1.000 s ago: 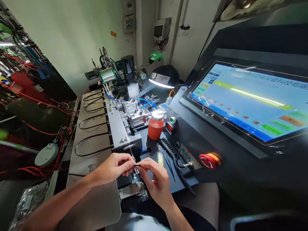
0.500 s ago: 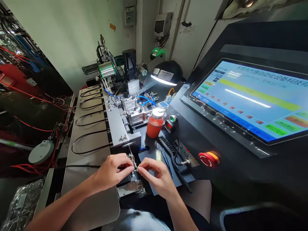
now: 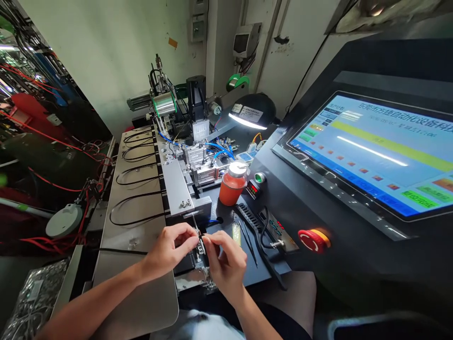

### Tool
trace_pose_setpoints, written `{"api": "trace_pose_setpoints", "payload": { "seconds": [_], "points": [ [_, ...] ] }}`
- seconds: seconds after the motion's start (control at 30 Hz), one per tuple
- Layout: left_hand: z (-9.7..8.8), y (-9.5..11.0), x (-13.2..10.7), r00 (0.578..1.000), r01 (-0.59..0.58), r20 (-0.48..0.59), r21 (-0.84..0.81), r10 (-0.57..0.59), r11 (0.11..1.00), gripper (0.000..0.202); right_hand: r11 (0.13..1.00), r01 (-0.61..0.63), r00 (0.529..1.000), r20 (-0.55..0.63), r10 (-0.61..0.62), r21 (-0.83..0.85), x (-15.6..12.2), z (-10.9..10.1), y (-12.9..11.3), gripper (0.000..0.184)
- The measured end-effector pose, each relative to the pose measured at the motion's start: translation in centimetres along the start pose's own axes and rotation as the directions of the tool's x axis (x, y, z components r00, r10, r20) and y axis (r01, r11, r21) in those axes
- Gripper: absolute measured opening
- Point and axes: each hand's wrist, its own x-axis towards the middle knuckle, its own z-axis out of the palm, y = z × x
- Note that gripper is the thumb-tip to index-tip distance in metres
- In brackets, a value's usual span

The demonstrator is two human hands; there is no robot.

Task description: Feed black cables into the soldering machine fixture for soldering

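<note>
My left hand [image 3: 170, 251] and my right hand [image 3: 225, 264] meet over a small metal clamping fixture [image 3: 201, 252], which they partly hide. A thin black cable [image 3: 122, 251] runs in from the left, past the steel plate's edge, into my left hand's fingers. Its end seems to continue to the fixture, where my right fingertips pinch it. The exact tip is hidden by my fingers. Several looped black cables [image 3: 136, 210] lie on the steel plate [image 3: 132, 241] beyond my left hand.
Right of my hands lie fine tweezers [image 3: 247, 243] on a dark mat. Beyond stand an orange jar [image 3: 232, 186], a pneumatic machine with a solder spool [image 3: 164, 104], a lamp [image 3: 249, 113], a red emergency stop [image 3: 313, 240] and a touchscreen [image 3: 371, 156]. Red wires hang at far left.
My hands have drawn closer together over the fixture, and my right fingers now close on the cable there. The whole view has shifted slightly with my head.
</note>
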Motion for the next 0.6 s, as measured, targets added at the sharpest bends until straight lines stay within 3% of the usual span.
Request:
{"api": "trace_pose_setpoints", "payload": {
  "seconds": [0.1, 0.2, 0.3, 0.4, 0.6],
  "points": [
    [0.2, -0.2, -0.1, 0.998, 0.058, 0.021, -0.089, -0.057, 0.994, 0.026, 0.994, 0.061, 0.996, -0.053, -0.066, -0.09, -0.4, 0.7, -0.1, 0.017],
    [0.2, -0.5, -0.1, 0.997, 0.079, 0.022, -0.086, -0.077, 0.993, 0.027, 0.989, 0.045, 0.999, -0.011, -0.047, -0.139, -0.4, 0.5, 0.1, 0.019],
    [0.0, -0.8, 0.3, 0.997, 0.074, -0.039, 0.079, -0.071, 0.994, 0.027, 0.986, -0.017, 0.997, 0.078, 0.031, -0.168, -0.3, -0.3, 0.8, 0.022],
    [-0.4, -0.9, 0.7, 0.993, 0.103, -0.087, 0.266, -0.083, 0.958, 0.026, 0.977, -0.094, 0.991, 0.075, 0.11, -0.192, -0.2, -1.2, 1.6, 0.026],
    [-0.5, -1.6, 1.2, 0.99, 0.135, -0.073, 0.346, -0.117, 0.928, 0.024, 0.959, -0.185, 0.981, 0.022, 0.194, -0.216, -0.3, -2.3, 2.2, 0.029]
  ]
}}
